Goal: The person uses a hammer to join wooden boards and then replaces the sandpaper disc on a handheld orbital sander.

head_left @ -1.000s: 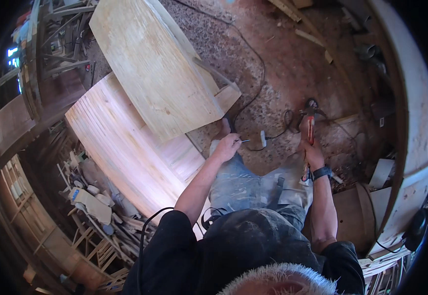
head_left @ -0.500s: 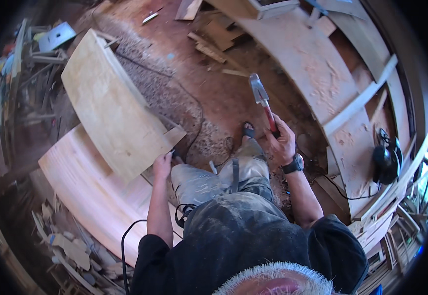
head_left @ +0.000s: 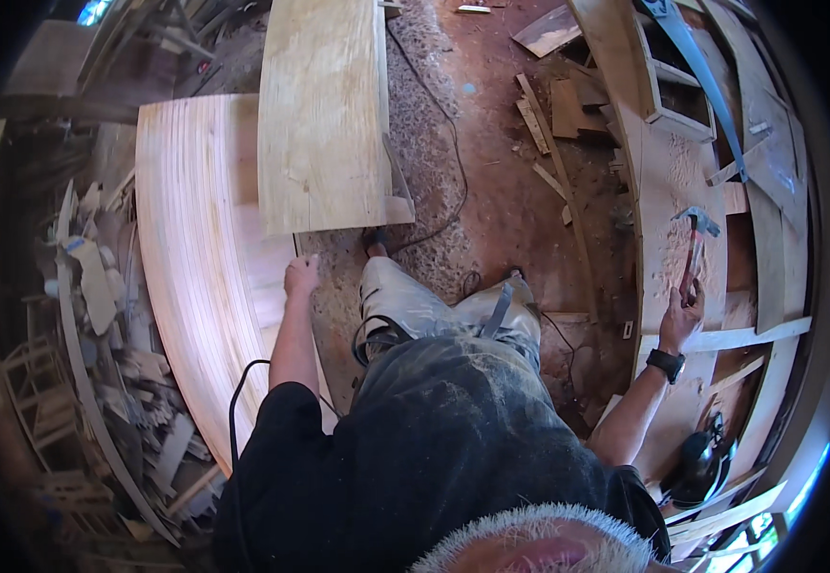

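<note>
My right hand (head_left: 682, 320) grips a claw hammer (head_left: 694, 256) by its red and dark handle, head pointing away from me. The hammer is over the shavings-strewn workbench (head_left: 663, 181) on the right. My left hand (head_left: 302, 275) is closed just below the near edge of a pale plywood panel (head_left: 324, 124); whatever its fingers hold, if anything, is too small to make out. Beneath and left of that panel lies a wider striped wooden board (head_left: 195, 220).
A blue handsaw (head_left: 701, 67) and a wooden frame (head_left: 677, 100) lie on the far bench. A black power tool (head_left: 696, 468) sits near my right elbow. A dark cord (head_left: 458, 158) crosses the sawdust floor. Offcuts (head_left: 162, 368) are heaped at left.
My right hand has carried the hammer rightward, from above the floor to over the workbench. My left hand has come slightly away from the panel's corner. The view has turned.
</note>
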Motion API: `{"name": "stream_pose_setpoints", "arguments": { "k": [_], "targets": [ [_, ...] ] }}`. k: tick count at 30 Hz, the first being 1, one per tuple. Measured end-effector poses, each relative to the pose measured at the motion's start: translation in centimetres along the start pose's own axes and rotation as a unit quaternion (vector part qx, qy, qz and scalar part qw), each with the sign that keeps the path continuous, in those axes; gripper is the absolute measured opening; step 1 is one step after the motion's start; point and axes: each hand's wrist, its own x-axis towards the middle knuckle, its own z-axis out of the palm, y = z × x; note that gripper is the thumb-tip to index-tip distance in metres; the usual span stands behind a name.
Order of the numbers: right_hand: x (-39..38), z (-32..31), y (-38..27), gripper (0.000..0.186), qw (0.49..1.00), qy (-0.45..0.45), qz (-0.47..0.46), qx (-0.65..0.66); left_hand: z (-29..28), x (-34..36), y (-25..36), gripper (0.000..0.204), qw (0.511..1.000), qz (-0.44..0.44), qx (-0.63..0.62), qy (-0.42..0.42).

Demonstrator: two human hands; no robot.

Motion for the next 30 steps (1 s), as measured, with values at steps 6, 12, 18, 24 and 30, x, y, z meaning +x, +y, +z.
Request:
{"name": "stream_pose_setpoints", "arguments": {
  "k": [6, 12, 18, 24, 30],
  "targets": [
    [3.5, -0.5, 3.6, 0.049, 0.999, -0.019, -0.032, -0.021, 1.2, -4.1, -4.4, 0.046, 0.995, -0.099, 0.022, 0.021],
    [4.6, -0.9, 4.5, 0.053, 0.995, -0.027, -0.037, -0.094, 5.0, -8.4, -1.7, 0.049, 0.994, -0.101, 0.005, -0.032],
    [2.8, -0.5, 3.1, 0.057, 0.990, -0.072, -0.019, -0.123, 8.9, -7.4, -0.3, 0.054, 0.995, -0.061, -0.006, -0.080],
    [2.8, -1.1, 2.6, 0.057, 0.986, -0.076, -0.045, -0.143, 9.6, -6.3, 0.8, 0.053, 0.998, -0.027, 0.016, -0.060],
    [3.1, -0.5, 4.4, 0.056, 0.969, -0.040, -0.071, -0.231, 10.5, -5.3, 2.4, 0.058, 0.987, -0.035, -0.003, -0.156]
  ]
}}
